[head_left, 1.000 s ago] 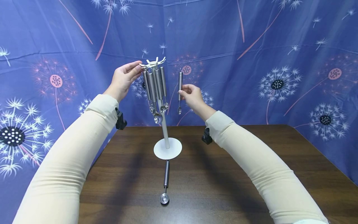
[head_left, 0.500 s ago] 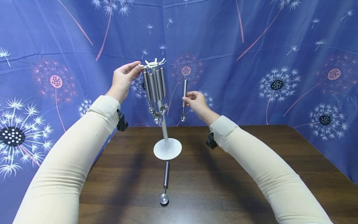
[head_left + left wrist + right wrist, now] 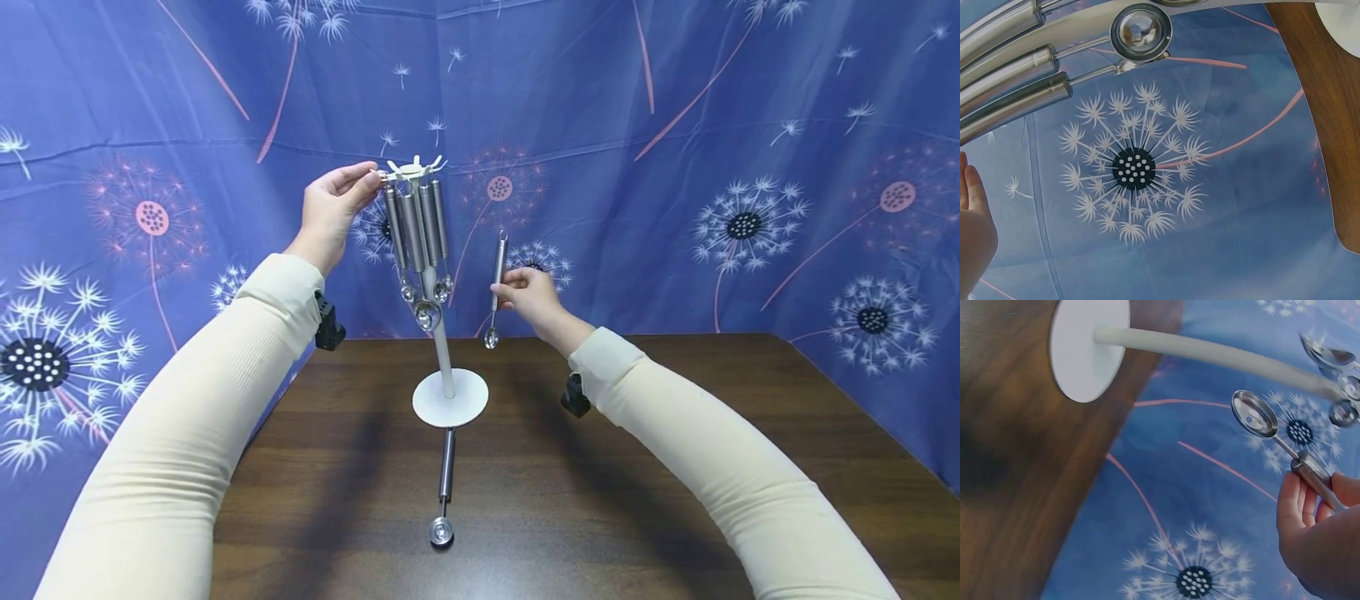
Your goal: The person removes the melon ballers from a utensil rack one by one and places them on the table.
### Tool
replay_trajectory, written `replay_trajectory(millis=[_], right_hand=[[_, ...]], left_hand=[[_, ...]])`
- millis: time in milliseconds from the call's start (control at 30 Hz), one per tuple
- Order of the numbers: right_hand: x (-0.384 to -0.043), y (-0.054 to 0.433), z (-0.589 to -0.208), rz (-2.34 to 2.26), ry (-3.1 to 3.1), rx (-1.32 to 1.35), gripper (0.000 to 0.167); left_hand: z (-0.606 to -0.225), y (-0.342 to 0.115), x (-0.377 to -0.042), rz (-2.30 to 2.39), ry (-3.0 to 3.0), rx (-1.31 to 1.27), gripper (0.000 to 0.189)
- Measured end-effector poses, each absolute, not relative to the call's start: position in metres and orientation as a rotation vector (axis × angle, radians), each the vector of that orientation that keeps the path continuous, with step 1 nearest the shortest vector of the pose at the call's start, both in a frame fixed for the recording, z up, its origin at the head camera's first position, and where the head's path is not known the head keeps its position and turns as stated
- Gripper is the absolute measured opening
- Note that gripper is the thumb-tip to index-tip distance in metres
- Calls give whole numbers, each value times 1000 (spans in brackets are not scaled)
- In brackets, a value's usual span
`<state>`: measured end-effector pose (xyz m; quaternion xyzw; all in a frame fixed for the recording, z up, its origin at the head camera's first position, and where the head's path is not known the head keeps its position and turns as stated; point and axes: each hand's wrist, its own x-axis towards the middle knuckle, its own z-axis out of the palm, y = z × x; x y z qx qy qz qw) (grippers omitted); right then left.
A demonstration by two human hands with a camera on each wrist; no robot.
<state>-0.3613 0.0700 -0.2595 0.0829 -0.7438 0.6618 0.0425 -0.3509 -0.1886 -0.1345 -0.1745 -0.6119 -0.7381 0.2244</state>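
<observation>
A white stand (image 3: 442, 354) holds several steel melon ballers (image 3: 411, 229) hanging by their loops from its pronged top. At the left of that top, my left hand (image 3: 333, 204) pinches one prong between thumb and fingers. My right hand (image 3: 536, 300) grips the handle of another melon baller (image 3: 1255, 414), holding it upright in the air to the right of the stand with its scoop down. That scoop is oval, with a small hole in it. One more melon baller (image 3: 446, 483) lies on the table in front of the stand's base, scoop toward me.
The round white base (image 3: 450, 408) stands on a dark wooden table (image 3: 600, 467). Behind it hangs a blue cloth (image 3: 615, 150) printed with dandelions. The hanging scoops (image 3: 1141, 32) crowd together around the pole.
My right hand has moved down and slightly right, away from the stand, with the melon baller in it. The left hand stays at the prong; the hanging melon ballers have shifted slightly.
</observation>
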Motion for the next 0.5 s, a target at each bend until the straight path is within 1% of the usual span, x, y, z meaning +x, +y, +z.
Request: replay_trajectory(millis=[200,400,500], right_hand=[[-354,69,-280,2048,-2391,231,30],[-347,63,-295,2085,-2441,235,26],[-345,61,-301,2090,-2452,241,25]], left_hand=[[-132,-187,-350,-2036,-1704,-481,37],[-132,-187,-349,-2024,-1736,-478,44],[-132,-188,-348,-2016,-1746,-479,45]])
